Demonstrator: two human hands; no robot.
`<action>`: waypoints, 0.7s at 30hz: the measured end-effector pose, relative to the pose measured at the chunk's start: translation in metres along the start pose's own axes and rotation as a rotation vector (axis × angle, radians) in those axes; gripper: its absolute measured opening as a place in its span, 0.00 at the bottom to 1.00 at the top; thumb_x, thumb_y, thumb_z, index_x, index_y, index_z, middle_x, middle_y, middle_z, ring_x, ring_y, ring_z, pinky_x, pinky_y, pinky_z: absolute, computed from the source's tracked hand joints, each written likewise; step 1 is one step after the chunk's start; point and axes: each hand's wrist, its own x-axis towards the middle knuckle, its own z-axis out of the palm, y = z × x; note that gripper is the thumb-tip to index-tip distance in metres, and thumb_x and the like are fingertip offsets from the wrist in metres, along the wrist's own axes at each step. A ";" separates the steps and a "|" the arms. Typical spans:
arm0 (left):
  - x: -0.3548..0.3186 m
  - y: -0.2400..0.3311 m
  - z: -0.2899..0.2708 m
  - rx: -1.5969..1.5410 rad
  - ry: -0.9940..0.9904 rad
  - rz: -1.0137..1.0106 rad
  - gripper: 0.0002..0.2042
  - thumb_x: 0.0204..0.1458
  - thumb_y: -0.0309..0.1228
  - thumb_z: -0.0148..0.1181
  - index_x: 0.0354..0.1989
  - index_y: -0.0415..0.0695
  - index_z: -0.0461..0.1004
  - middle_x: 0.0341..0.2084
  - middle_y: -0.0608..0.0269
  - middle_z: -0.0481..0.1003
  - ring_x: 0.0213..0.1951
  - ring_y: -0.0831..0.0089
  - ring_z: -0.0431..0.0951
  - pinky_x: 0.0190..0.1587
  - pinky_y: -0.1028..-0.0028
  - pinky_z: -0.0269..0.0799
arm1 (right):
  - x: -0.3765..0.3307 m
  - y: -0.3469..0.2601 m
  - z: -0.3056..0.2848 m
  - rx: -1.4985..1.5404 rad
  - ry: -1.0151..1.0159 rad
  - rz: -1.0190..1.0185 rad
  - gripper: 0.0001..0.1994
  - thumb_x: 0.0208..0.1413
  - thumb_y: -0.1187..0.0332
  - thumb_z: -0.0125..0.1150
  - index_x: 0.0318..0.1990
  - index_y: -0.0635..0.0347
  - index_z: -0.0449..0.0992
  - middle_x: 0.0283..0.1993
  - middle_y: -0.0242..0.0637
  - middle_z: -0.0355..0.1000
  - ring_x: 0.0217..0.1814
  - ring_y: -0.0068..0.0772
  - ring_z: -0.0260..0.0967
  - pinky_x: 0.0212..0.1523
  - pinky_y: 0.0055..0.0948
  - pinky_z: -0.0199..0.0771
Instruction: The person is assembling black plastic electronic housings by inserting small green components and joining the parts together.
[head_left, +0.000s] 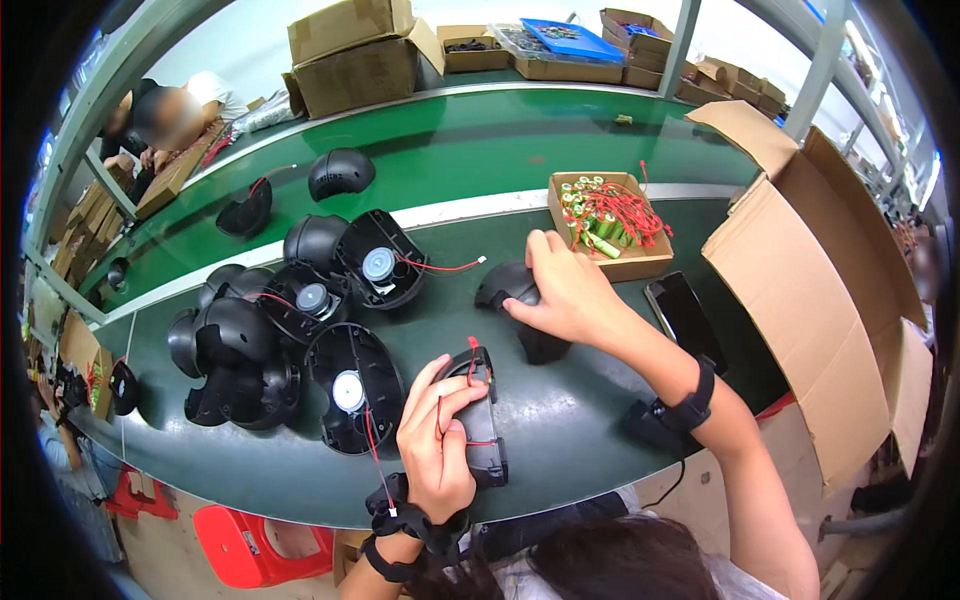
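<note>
My left hand (437, 450) is closed on a black plastic housing (488, 462) near the table's front edge, fingers bent over its inner side. A thin red wire runs under those fingers, and its red plug (474, 343) sticks up at the housing's far end. Further right, my right hand (570, 290) grips a rounded black shell (508, 284), thumb and fingers on its edge; the hand covers part of the shell. Just left of my left hand lies an open black half shell (330, 400) with a round silver speaker (349, 391) and a red-and-black lead.
Several black shells (235, 330) are heaped at the left. A cardboard tray (640, 266) holds green battery cells with red wires. Beside it lies a phone (685, 315). An open carton (800, 300) stands at right, a green conveyor belt (450, 140) runs behind, and a person sits far left.
</note>
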 end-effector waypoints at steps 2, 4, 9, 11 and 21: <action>-0.002 -0.002 0.002 -0.003 0.017 0.008 0.17 0.44 0.21 0.42 0.39 0.34 0.77 0.40 0.49 0.77 0.56 0.44 0.70 0.63 0.52 0.58 | -0.018 0.010 -0.003 0.135 0.014 -0.002 0.23 0.52 0.60 0.60 0.48 0.67 0.63 0.46 0.53 0.66 0.46 0.51 0.71 0.49 0.45 0.71; -0.003 -0.003 0.004 0.004 0.028 0.019 0.16 0.48 0.25 0.43 0.40 0.35 0.76 0.40 0.49 0.77 0.53 0.45 0.71 0.64 0.49 0.56 | -0.044 0.020 0.004 0.388 -0.017 0.010 0.22 0.53 0.61 0.58 0.52 0.65 0.63 0.46 0.51 0.66 0.48 0.49 0.69 0.51 0.43 0.69; 0.000 -0.001 0.009 -0.021 -0.025 0.038 0.18 0.41 0.20 0.44 0.39 0.35 0.78 0.40 0.48 0.77 0.57 0.40 0.69 0.62 0.52 0.60 | -0.099 -0.011 0.026 0.802 -0.092 -0.012 0.28 0.52 0.70 0.54 0.62 0.62 0.61 0.54 0.46 0.59 0.62 0.45 0.60 0.68 0.37 0.55; 0.002 0.002 0.010 -0.034 -0.075 0.034 0.18 0.41 0.21 0.44 0.39 0.35 0.78 0.40 0.48 0.77 0.56 0.40 0.69 0.62 0.52 0.61 | -0.101 -0.009 0.043 1.021 0.065 -0.111 0.30 0.49 0.73 0.54 0.64 0.64 0.60 0.60 0.46 0.60 0.67 0.44 0.58 0.69 0.37 0.53; 0.002 0.002 0.010 -0.021 -0.133 0.013 0.17 0.44 0.26 0.44 0.41 0.35 0.76 0.38 0.48 0.76 0.50 0.49 0.74 0.64 0.45 0.55 | -0.109 -0.006 0.043 1.148 -0.062 -0.048 0.32 0.47 0.75 0.54 0.65 0.66 0.60 0.67 0.47 0.60 0.71 0.43 0.57 0.70 0.37 0.53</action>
